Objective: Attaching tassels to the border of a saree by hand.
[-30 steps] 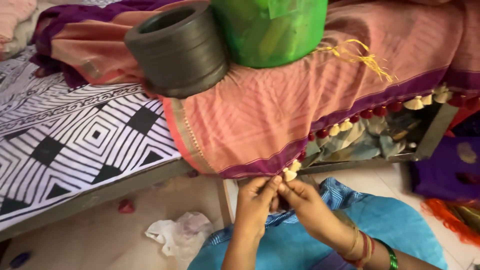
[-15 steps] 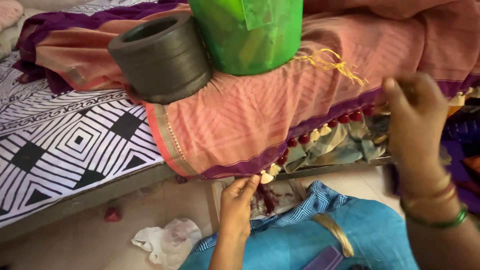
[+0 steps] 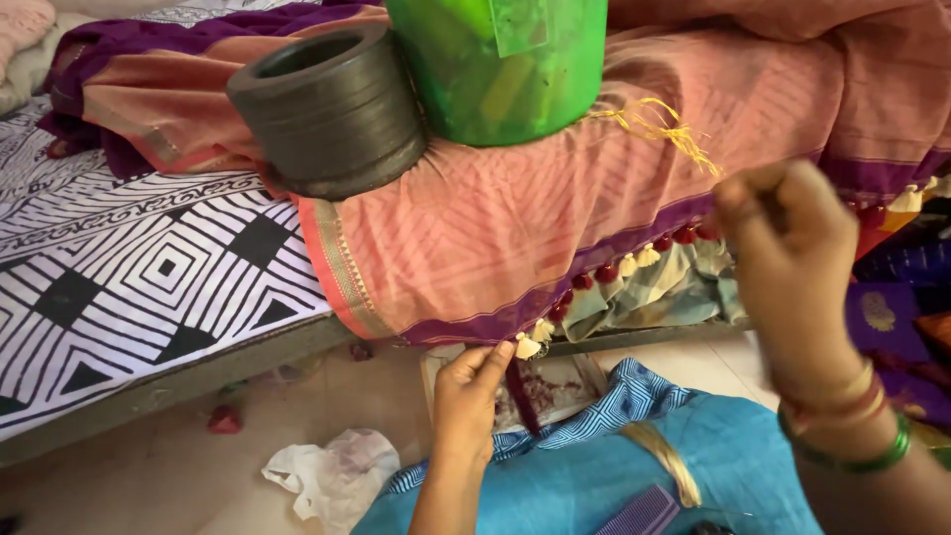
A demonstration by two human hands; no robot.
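Hands at the tasselled edge of a woven cloth

The left hand [image 3: 466, 396] pinches the purple border of the pink ribbed cloth [image 3: 475, 238] beside a cream tassel [image 3: 527, 346]. The right hand [image 3: 788, 258] is raised, blurred, its fingers closed. The cloth drapes over the bed edge, under a dark ridged ring [image 3: 332, 109] and a smooth green container [image 3: 500, 64].
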